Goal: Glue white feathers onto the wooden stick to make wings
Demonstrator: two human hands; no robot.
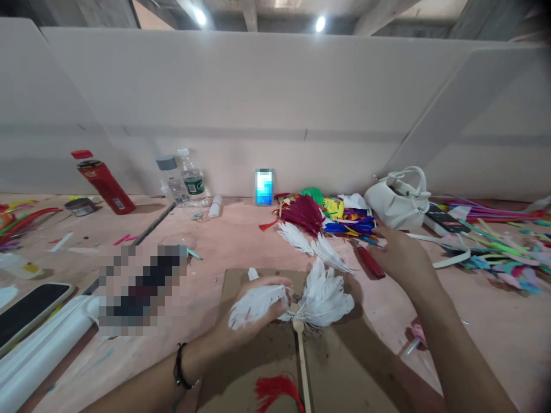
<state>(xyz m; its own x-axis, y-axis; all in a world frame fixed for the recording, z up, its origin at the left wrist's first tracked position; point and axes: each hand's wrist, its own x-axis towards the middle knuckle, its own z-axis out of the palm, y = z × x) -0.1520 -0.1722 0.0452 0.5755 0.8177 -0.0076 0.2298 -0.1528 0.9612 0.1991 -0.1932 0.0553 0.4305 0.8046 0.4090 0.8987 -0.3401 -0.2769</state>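
Observation:
My left hand (262,307) is closed around a white feather (253,305), over a brown cardboard sheet (245,378). Right beside it, a fan of white feathers (327,295) spreads out at the head of a wooden stick (302,361). My right hand (387,252) reaches to the right of the feather pile, close to a red-handled tool (370,263); its fingertips are partly hidden, so what it holds is unclear. More white feathers (316,245) lie beyond the cardboard. A red tassel (279,391) rests left of the stick.
Coloured feathers (303,215) and a white handbag (398,201) stand at the back. A red bottle (105,186), a clear bottle (192,180) and a lit phone (264,187) are near the wall. Another phone (32,312) lies left. Coloured strips (508,258) cover the right side.

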